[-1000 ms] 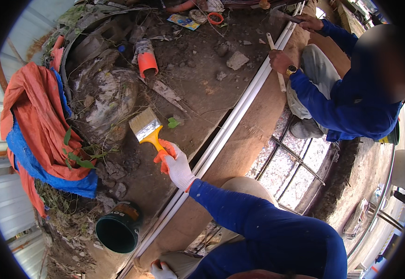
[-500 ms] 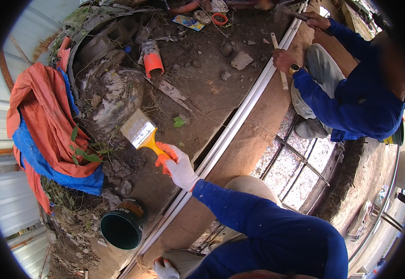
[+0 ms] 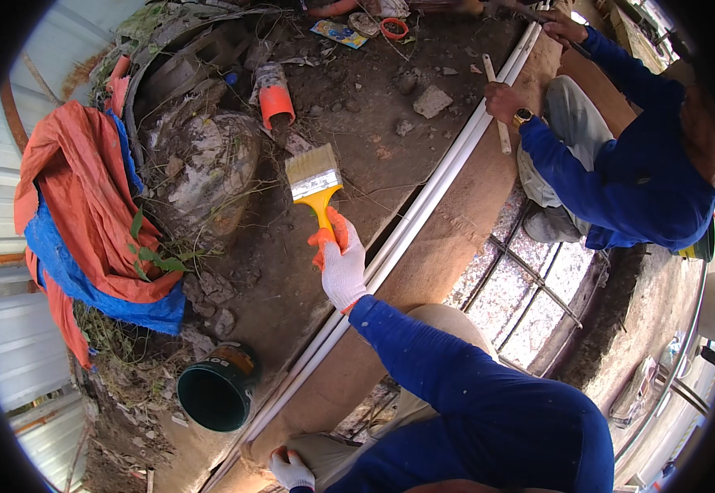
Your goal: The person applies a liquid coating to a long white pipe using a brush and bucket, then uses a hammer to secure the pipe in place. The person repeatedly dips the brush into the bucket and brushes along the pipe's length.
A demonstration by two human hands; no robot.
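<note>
My right hand (image 3: 344,267), in a white glove with orange-coated fingers, grips the yellow handle of a wide paintbrush (image 3: 316,182). The brush is held over the dirt with its pale bristles pointing up and away from me. Low in the view, my left hand (image 3: 292,471) wears a matching glove and lies by my knee with its fingers apart, holding nothing. A dark green bucket (image 3: 216,394) stands tilted on the ground to the left. Two white pipes (image 3: 423,201) run diagonally beneath my right wrist.
A co-worker (image 3: 645,181) squats at the right, holding a pale stick (image 3: 497,103) and a dark-handled tool (image 3: 530,11). An orange and blue tarp (image 3: 86,205) hangs at left. An orange pipe end (image 3: 276,103) and a stone (image 3: 432,101) lie beyond. Crossed bars (image 3: 530,275) span the trench.
My right hand has swung the paintbrush to the right and turned its bristles more upright. The co-worker's tool has shifted slightly. My left hand stays by the knee.
</note>
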